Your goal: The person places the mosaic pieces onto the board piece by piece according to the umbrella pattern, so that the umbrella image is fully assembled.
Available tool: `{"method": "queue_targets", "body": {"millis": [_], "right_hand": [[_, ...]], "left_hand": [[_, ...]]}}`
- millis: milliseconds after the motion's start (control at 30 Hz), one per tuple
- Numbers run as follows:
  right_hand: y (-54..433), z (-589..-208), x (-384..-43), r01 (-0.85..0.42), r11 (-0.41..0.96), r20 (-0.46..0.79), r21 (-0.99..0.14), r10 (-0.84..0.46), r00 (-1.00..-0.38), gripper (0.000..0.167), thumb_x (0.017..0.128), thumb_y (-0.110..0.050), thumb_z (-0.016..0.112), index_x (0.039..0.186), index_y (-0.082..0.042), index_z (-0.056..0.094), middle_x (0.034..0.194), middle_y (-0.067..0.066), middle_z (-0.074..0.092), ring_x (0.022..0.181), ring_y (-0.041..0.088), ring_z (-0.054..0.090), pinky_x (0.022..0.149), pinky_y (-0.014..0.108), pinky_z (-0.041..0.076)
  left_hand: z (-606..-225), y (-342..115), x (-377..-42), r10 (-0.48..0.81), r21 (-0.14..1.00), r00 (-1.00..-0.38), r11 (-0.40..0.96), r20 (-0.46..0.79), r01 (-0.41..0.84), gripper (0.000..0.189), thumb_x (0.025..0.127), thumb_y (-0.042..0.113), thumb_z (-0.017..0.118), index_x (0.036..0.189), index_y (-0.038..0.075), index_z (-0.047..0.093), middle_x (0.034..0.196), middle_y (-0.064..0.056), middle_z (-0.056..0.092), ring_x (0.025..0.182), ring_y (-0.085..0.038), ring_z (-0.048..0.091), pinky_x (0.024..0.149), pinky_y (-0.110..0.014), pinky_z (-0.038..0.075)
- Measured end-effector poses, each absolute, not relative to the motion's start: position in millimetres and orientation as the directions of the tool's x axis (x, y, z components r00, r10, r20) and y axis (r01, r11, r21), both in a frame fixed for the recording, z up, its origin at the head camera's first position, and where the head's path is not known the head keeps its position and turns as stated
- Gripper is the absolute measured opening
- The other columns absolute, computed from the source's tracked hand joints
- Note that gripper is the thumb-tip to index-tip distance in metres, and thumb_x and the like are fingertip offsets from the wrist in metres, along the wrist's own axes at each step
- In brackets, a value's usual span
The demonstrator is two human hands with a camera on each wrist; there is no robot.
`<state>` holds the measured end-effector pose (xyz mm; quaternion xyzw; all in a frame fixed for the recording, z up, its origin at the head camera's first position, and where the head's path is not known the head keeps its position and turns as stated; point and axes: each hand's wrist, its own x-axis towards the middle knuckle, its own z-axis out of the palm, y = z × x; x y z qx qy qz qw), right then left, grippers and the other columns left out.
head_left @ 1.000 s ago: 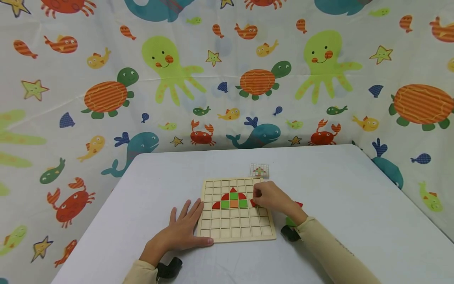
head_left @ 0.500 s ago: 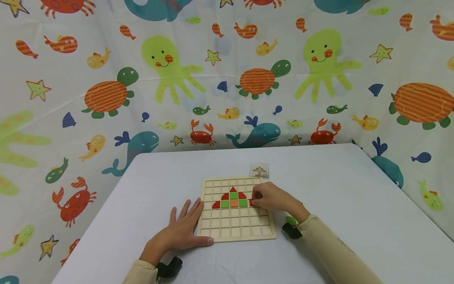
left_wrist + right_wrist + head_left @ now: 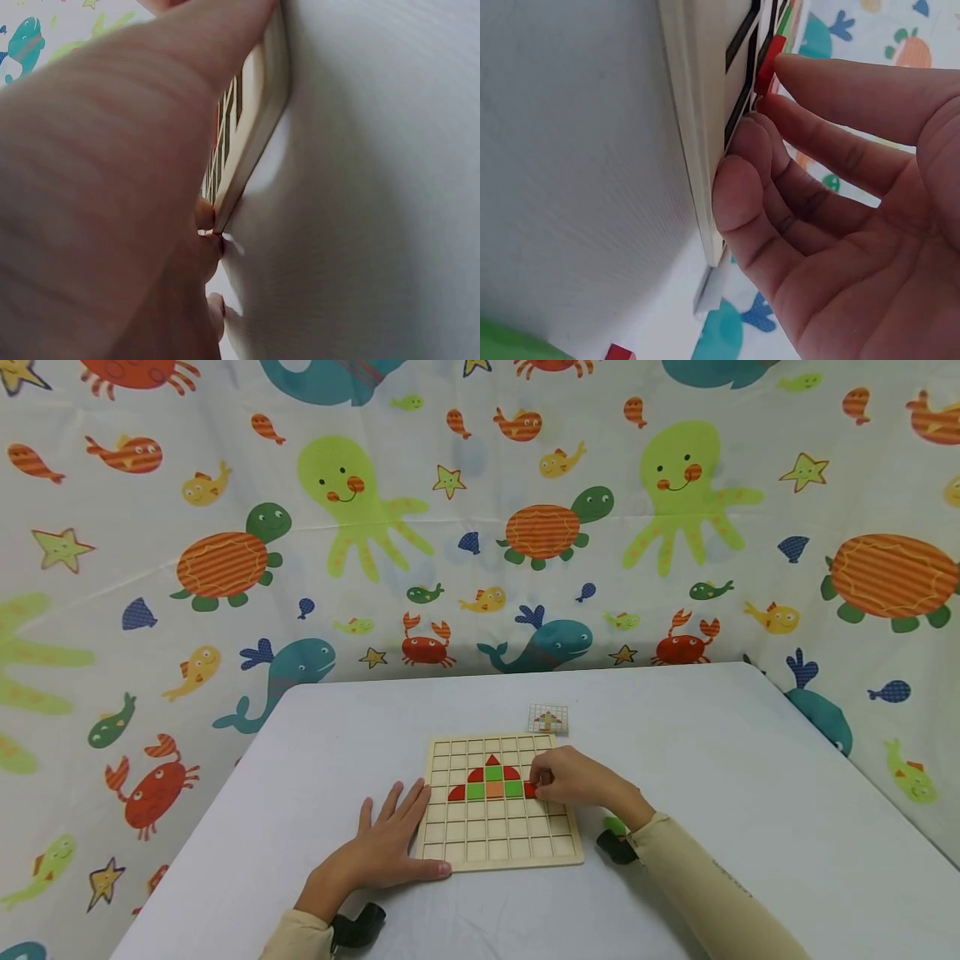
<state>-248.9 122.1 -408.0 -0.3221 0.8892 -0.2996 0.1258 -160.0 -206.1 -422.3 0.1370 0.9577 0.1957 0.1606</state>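
A wooden grid board (image 3: 487,852) lies on the white table, bearing a figure of red, green and orange pieces. Its tip is a red triangle (image 3: 492,761); an orange square (image 3: 495,790) sits in the lower row between green squares (image 3: 476,792). My left hand (image 3: 382,853) is spread flat, fingers along the board's left edge and thumb at its front left corner. Between thumb and index finger my right hand (image 3: 581,778) pinches a red piece (image 3: 771,63) at the row's right end, directly beside a green square. The other right fingertips rest at the board, seen in the right wrist view.
Behind the board lies a small card (image 3: 548,719) printed with a similar gridded figure. A green piece (image 3: 615,826) lies right of the board, partly hidden by my right wrist. The right wrist view also shows a loose red block (image 3: 620,352). A sea-animal curtain hangs behind the table.
My right hand has shifted slightly left, bringing the red piece up against the green square at the row's end. The left hand has stayed in place.
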Motion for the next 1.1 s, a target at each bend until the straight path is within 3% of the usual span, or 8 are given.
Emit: {"method": "queue_targets", "body": {"millis": [300,700,1100], "right_hand": [[117,-413,-249,-0.484,0.651,-0.025,-0.585,-0.611,-0.791,0.004,0.094,-0.001,0.075,0.096,-0.004,0.073,0.079,-0.005,0.057,0.079,0.014,0.052,0.069,0.028,0.045],[117,-414,-249,-0.501,0.647,-0.005,-0.575,-0.615,-0.788,0.006,0.095,-0.001,0.076,0.095,-0.005,0.072,0.077,-0.005,0.055,0.077,0.014,0.051,0.068,0.027,0.043],[128,-404,-253,-0.468,0.628,-0.039,-0.621,-0.622,-0.782,0.013,0.102,-0.012,0.074,0.113,-0.005,0.073,0.090,-0.005,0.065,0.082,0.013,0.059,0.074,0.031,0.054]], "left_hand": [[-423,-207,-162,0.324,0.416,-0.911,0.887,-0.255,0.199,0.126,0.081,0.070,0.082,0.171,0.007,0.022,0.179,-0.014,0.013,0.163,-0.045,0.000,0.120,-0.075,-0.008],[-424,-207,-164,0.326,0.414,-0.909,0.888,-0.261,0.199,0.126,0.080,0.070,0.082,0.171,0.006,0.022,0.178,-0.015,0.013,0.162,-0.046,0.000,0.119,-0.076,-0.008],[-425,-206,-164,0.323,0.415,-0.909,0.889,-0.263,0.195,0.127,0.080,0.071,0.081,0.172,0.007,0.021,0.179,-0.014,0.012,0.162,-0.045,-0.001,0.119,-0.076,-0.009]]}}
